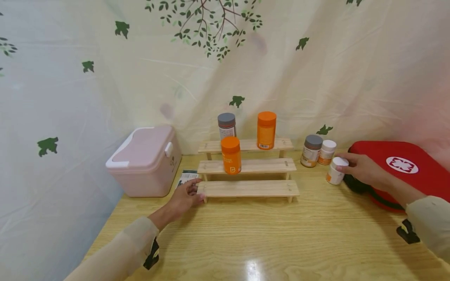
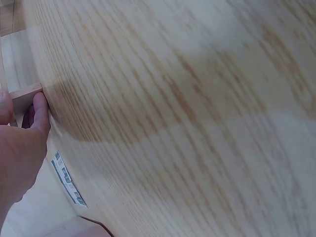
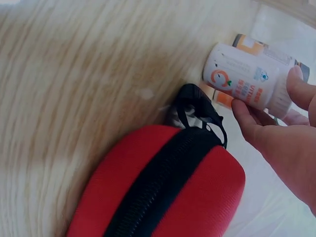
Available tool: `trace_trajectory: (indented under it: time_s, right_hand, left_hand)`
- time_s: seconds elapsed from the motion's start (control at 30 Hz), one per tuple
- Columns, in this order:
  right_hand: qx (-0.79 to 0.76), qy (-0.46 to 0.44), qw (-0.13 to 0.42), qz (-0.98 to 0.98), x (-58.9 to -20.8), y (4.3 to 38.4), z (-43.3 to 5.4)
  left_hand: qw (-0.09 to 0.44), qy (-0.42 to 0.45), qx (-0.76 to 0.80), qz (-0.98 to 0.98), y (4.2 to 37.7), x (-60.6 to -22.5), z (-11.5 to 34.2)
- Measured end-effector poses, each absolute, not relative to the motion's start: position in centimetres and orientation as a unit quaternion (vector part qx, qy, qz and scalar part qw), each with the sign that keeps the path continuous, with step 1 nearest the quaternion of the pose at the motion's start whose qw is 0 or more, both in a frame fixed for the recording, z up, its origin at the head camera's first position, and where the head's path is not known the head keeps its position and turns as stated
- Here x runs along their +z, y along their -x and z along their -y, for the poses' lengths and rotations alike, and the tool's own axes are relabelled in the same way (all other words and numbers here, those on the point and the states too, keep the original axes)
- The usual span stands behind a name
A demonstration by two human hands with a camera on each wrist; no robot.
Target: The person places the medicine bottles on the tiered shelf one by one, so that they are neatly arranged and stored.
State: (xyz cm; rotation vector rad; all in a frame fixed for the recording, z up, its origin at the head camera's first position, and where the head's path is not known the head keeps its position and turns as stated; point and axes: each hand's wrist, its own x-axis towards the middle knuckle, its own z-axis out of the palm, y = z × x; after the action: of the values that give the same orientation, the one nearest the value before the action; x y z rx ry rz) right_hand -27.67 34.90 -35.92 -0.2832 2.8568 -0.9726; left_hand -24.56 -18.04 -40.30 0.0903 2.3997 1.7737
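Note:
My right hand (image 1: pixel 362 168) grips a white vitamin bottle (image 1: pixel 336 171) by its cap, thumb on one side and fingers on the other. In the right wrist view the bottle's orange print (image 3: pixel 242 81) shows. My left hand (image 1: pixel 184 198) pinches the left end of the lowest step of a three-step wooden display rack (image 1: pixel 249 189). An orange bottle (image 1: pixel 231 158) stands on the middle step. On the top step are another orange bottle (image 1: pixel 266 132) and a grey-capped bottle (image 1: pixel 226 124), partly hidden behind the front one.
Right of the rack stand a grey-capped bottle (image 1: pixel 311 152) and a small white-capped bottle (image 1: pixel 327 152). A red first-aid case (image 1: pixel 404 164) lies at the right. A pink lidded box (image 1: pixel 144 164) is at the left, with a printed card (image 1: pixel 188 177) beside it.

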Motion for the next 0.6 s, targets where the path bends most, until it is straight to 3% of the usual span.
trace_trajectory:
  time_s: [0.6]
  right_hand:
    - [-0.325, 0.096, 0.028, -0.94, -36.67, 27.48, -34.94]
  left_hand:
    - [0.069, -0.031, 0.588, -0.805, 24.63, -40.37, 17.98]
